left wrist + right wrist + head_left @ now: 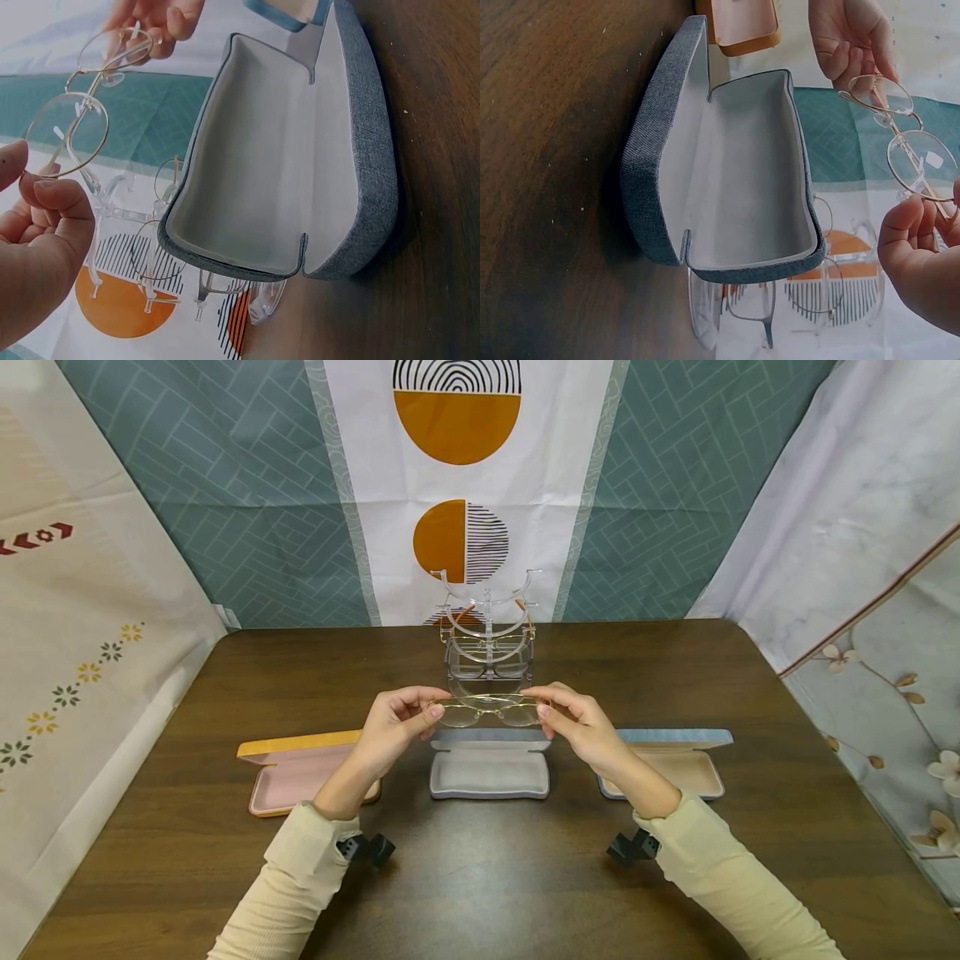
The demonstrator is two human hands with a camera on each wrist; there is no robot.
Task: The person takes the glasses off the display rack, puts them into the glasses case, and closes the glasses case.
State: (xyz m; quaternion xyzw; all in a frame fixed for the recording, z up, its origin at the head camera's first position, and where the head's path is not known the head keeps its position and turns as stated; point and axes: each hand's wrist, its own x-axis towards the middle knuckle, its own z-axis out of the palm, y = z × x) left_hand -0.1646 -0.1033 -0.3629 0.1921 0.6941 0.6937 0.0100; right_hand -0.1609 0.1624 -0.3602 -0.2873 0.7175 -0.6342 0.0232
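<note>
A pair of thin gold-rimmed eyeglasses [517, 717] is held up level between both hands. My left hand [396, 720] pinches its left end with thumb and fingers, while my right hand [582, 727] pinches the right end. In the left wrist view, the temples of the eyeglasses [105, 139] appear folded behind the round lenses. Just below and nearer me, an open grey glasses case [489, 775] lies on the table, its pale lining facing up. Behind the hands rises a clear display stand [489, 618] carrying other glasses, its lower part partly hidden.
On the left lies an open orange case [273, 785] with pink lining, partly covered by my left forearm. An open blue case [701, 768] with beige lining sits at the right, behind my right forearm. The brown wooden table [487, 877] ends at a patterned cloth backdrop [652, 527].
</note>
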